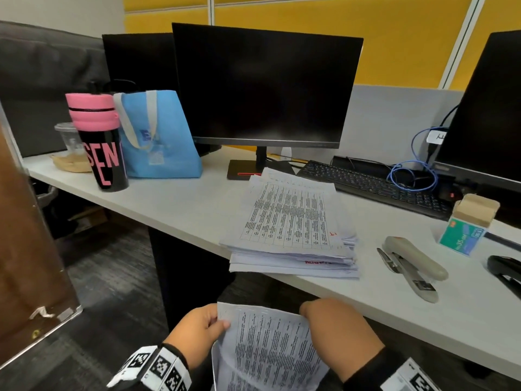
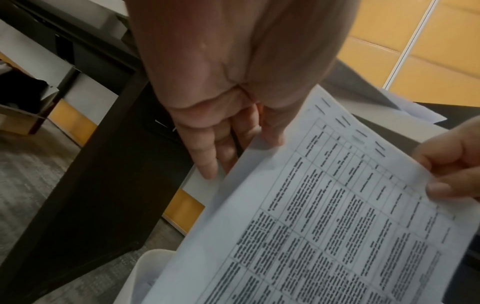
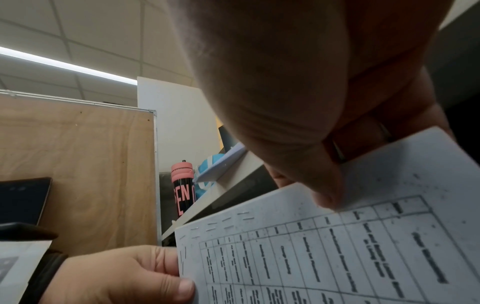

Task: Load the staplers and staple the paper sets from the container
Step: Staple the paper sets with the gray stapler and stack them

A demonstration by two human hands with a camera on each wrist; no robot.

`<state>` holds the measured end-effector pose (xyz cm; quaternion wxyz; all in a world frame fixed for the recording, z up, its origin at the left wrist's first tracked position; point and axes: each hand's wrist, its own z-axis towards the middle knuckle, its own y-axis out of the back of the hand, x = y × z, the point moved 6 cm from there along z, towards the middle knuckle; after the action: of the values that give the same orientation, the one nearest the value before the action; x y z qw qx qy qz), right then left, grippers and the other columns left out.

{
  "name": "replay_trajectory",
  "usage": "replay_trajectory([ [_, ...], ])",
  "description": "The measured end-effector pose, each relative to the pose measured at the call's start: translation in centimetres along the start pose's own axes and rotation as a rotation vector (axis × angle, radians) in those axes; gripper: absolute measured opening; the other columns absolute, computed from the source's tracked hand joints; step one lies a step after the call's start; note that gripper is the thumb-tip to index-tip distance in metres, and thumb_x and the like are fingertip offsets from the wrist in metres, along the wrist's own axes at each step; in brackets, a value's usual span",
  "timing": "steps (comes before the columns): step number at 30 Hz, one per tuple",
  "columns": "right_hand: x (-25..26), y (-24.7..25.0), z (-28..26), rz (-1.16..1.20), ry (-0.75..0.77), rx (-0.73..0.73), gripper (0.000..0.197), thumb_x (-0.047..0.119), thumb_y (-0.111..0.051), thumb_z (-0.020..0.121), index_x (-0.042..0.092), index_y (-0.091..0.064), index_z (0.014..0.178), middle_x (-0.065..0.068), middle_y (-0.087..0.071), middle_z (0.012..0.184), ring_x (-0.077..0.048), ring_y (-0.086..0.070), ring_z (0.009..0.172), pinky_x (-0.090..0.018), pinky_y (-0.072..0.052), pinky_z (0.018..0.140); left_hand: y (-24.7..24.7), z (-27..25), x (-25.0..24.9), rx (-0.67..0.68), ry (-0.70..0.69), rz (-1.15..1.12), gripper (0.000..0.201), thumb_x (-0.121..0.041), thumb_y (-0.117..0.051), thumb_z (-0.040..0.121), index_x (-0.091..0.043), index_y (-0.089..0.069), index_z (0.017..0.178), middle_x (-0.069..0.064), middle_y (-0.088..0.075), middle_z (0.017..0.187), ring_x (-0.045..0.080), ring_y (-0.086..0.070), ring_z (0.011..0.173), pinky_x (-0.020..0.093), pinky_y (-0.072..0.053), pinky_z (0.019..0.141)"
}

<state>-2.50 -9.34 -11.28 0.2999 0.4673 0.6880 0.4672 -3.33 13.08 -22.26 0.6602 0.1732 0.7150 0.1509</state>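
Both hands are raised side by side, the left hand (image 1: 197,327) and right hand (image 1: 338,334) each pinching with thumb over curled fingers.

Two staplers (image 1: 413,266) (image 1: 506,273), two or perhaps three monitors (image 1: 265,86), one keyboard (image 1: 375,187).

Beside the black monitor (image 1: 265,86): a black bottle (image 1: 98,139) with pink lid and lettering, a light blue bag (image 1: 160,134); behind it, a yellow wall panel (image 1: 338,38).
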Motion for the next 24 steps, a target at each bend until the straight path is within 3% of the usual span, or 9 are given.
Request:
replay_trajectory([
  [4, 0.2, -1.0, 0.6, 0.013, 0.032, -0.039, 0.028, 0.021, -0.052, 0.096, 0.02, -0.057, 0.124, -0.004, -0.062, 0.113, -0.021, -0.06, 0.104, -0.032, -0.047, 0.089, 0.3, 0.2, 0.8, -0.014, 0.041, -0.022, 0.029, -0.005, -0.056, 0.095, -0.029, -0.073, 0.099, -0.009, -0.076, 0.101, 0.007, -0.069, 0.1, 0.036, -0.05, 0.099],
  [6, 0.2, -1.6, 0.8, 0.026, 0.043, -0.038, 0.029, 0.021, -0.051, 0.096, 0.021, -0.057, 0.125, -0.003, -0.062, 0.114, -0.021, -0.06, 0.104, -0.033, -0.048, 0.09, 0.4, 0.3, 1.2, -0.021, 0.074, -0.005, 0.03, -0.002, -0.057, 0.094, -0.027, -0.068, 0.106, -0.006, -0.076, 0.102, 0.007, -0.068, 0.103, 0.033, -0.049, 0.101],
  [9, 0.7, -1.4, 0.7, 0.1, 0.083, -0.05, 0.042, 0.022, -0.052, 0.096, 0.031, -0.05, 0.137, -0.001, -0.057, 0.13, -0.021, -0.055, 0.118, -0.035, -0.044, 0.102, 0.6, 0.1, 1.0, -0.038, 0.091, 0.024, 0.062, 0.002, -0.062, 0.087, -0.033, -0.044, 0.135, -0.002, -0.057, 0.13, 0.008, -0.049, 0.13, 0.02, -0.038, 0.107],
  [11, 1.1, 0.1, 0.1, 0.227, 0.145, -0.177, 0.044, 0.025, -0.051, 0.098, 0.036, -0.047, 0.14, 0.005, -0.055, 0.135, -0.014, -0.052, 0.122, -0.028, -0.04, 0.105, 1.0, 0.2, -0.3, -0.086, 0.053, 0.071, 0.079, 0.0, -0.064, 0.085, -0.035, -0.027, 0.146, -0.002, -0.044, 0.134, 0.006, -0.037, 0.134, 0.021, -0.031, 0.11],
  [12, 1.2, 1.4, -0.4, 0.297, 0.185, -0.287, 0.039, 0.029, -0.05, 0.098, 0.037, -0.05, 0.137, 0.01, -0.058, 0.131, -0.009, -0.053, 0.119, -0.022, -0.039, 0.101, 1.4, 0.2, -1.3, -0.132, 0.026, 0.09, 0.078, -0.001, -0.065, 0.085, -0.034, -0.028, 0.145, -0.004, -0.043, 0.133, 0.005, -0.037, 0.133, 0.023, -0.031, 0.111],
  [15, 0.4, 5.2, -2.1, 0.407, 0.239, -0.674, 0.025, 0.033, -0.052, 0.096, 0.035, -0.065, 0.117, 0.018, -0.064, 0.11, -0.002, -0.057, 0.102, -0.008, -0.035, 0.08, 2.3, 0.1, -4.8, -0.312, -0.095, 0.128, 0.049, -0.007, -0.068, 0.085, -0.039, -0.051, 0.118, -0.007, -0.06, 0.119, 0.005, -0.056, 0.115, 0.023, -0.041, 0.102],
  [18, -1.8, 7.4, -3.0, 0.334, 0.201, -0.979, 0.028, 0.016, -0.064, 0.086, 0.029, -0.068, 0.111, 0.01, -0.061, 0.098, -0.011, -0.055, 0.094, -0.017, -0.041, 0.078, 2.3, -0.3, -7.9, -0.35, -0.14, 0.148, 0.024, -0.012, -0.067, 0.087, -0.036, -0.063, 0.088, -0.006, -0.068, 0.082, 0.006, -0.063, 0.08, 0.009, -0.043, 0.072],
  [21, -4.1, 7.6, -1.9, 0.209, 0.042, -0.873, 0.052, 0.017, -0.061, 0.087, 0.031, -0.051, 0.136, 0.006, -0.049, 0.118, -0.016, -0.043, 0.111, -0.029, -0.043, 0.089, 1.4, -0.6, -9.9, -0.269, -0.139, 0.087, 0.016, -0.016, -0.066, 0.089, -0.026, -0.067, 0.076, -0.003, -0.065, 0.062, 0.015, -0.063, 0.064, 0.017, -0.047, 0.064],
  [24, -6.3, 7.5, -1.5, 0.285, -0.025, -0.767, 0.057, 0.024, -0.058, 0.092, 0.033, -0.038, 0.144, 0.008, -0.047, 0.129, -0.012, -0.042, 0.119, -0.024, -0.037, 0.099, 0.1, -1.0, -11.5, -0.169, -0.12, 0.095, 0.028, -0.026, -0.066, 0.09, -0.02, -0.06, 0.063, -0.003, -0.063, 0.052, 0.004, -0.053, 0.047, 0.015, -0.041, 0.053],
])
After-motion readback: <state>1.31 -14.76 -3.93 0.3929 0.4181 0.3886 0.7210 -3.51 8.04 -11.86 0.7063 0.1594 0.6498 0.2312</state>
